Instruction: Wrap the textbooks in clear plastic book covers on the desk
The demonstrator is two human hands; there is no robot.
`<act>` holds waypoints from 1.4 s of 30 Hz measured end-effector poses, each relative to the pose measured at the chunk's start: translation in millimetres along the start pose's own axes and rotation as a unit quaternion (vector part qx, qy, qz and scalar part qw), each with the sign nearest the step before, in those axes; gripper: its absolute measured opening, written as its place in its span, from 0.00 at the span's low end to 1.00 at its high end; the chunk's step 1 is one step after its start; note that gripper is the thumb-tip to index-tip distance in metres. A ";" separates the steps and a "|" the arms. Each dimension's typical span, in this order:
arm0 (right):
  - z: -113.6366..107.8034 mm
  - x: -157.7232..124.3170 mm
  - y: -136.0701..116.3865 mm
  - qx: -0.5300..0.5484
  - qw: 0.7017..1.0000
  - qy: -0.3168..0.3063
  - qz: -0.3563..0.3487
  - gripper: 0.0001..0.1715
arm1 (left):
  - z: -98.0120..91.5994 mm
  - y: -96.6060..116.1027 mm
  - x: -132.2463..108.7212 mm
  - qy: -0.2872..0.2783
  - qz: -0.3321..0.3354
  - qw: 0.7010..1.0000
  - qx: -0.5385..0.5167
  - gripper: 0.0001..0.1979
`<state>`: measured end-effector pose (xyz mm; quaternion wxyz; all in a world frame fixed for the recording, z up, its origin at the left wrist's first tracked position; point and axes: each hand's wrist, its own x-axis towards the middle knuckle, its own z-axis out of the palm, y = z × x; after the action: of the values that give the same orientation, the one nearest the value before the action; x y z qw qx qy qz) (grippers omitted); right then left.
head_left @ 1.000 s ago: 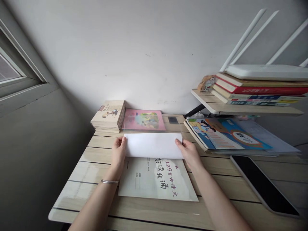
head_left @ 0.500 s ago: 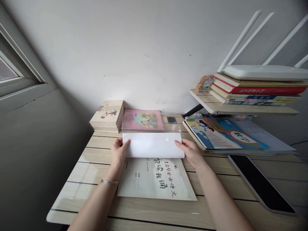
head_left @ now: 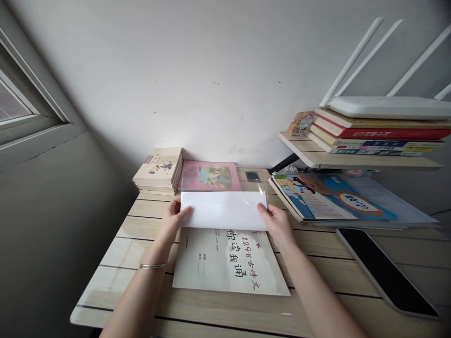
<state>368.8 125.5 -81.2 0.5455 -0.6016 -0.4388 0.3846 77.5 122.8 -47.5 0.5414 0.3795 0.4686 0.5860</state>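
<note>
Pinching a white sheet (head_left: 222, 211) above the striped table (head_left: 211, 307), both hands (head_left: 172, 221) (head_left: 278, 224) face a wall (head_left: 197, 108).

A: Upper item?
B: Smooth white rectangular paper sheet (head_left: 223, 210), long side crosswise, held at both ends; clear glossy plastic film (head_left: 255, 187) shows beyond its far edge.
A: Below?
B: Pale grey paper booklet (head_left: 211, 270), flat, red and black characters in columns; far part hidden by the sheet.
</note>
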 end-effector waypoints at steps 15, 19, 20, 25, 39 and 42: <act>-0.7 -0.9 -6.1 0.054 0.998 -0.028 0.029 0.30 | 0.5 -19.9 7.9 0.063 0.023 0.998 0.018 0.23; 2.7 -1.2 -3.3 0.034 0.999 -0.002 0.013 0.31 | 0.9 -22.6 9.6 0.074 0.039 0.996 0.034 0.22; 3.3 -1.5 -3.8 0.037 0.999 -0.002 0.012 0.31 | 1.0 -22.2 9.5 0.073 0.045 0.996 0.037 0.21; 1.8 -2.8 -9.6 0.068 0.997 -0.018 0.016 0.29 | 0.5 -18.8 6.9 0.054 0.061 0.995 0.053 0.19; 5.2 -0.3 -2.7 0.084 0.996 0.005 0.038 0.31 | 2.2 -4.0 -0.8 0.040 0.010 0.996 0.085 0.21; 4.8 -1.3 -5.8 0.085 0.996 0.002 0.035 0.32 | -2.1 -1.9 0.6 -0.014 -0.013 0.998 0.064 0.23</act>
<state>363.2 125.9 -75.9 0.5820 -0.5690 -0.3822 0.4377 76.0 123.0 -50.0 0.5296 0.4154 0.5028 0.5423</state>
